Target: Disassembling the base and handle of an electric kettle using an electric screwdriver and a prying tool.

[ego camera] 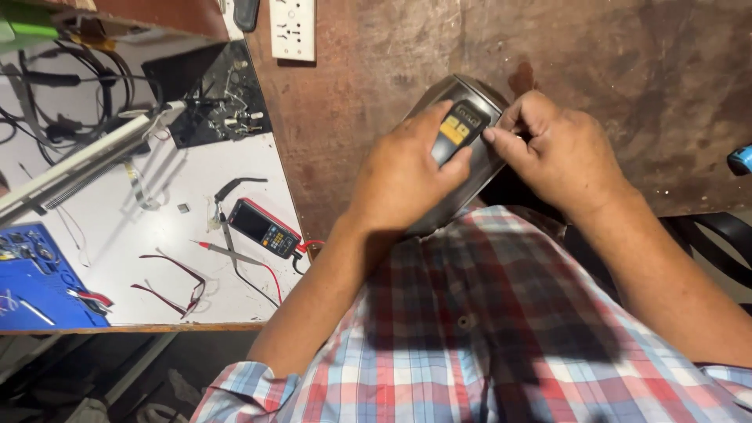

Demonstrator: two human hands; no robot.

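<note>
Head view: one grey metal appliance (470,149) on the brown tabletop (376,102), near the person's chest. Left hand (403,176) clamped around its body; right hand (556,153) pinching its panel edge. Left: one multimeter (264,227), one pair of glasses (174,283), one wall socket (292,28).

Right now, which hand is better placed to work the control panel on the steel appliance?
Probably the right hand: its fingers already pinch the control panel edge, while the left hand braces the steel appliance.
</note>
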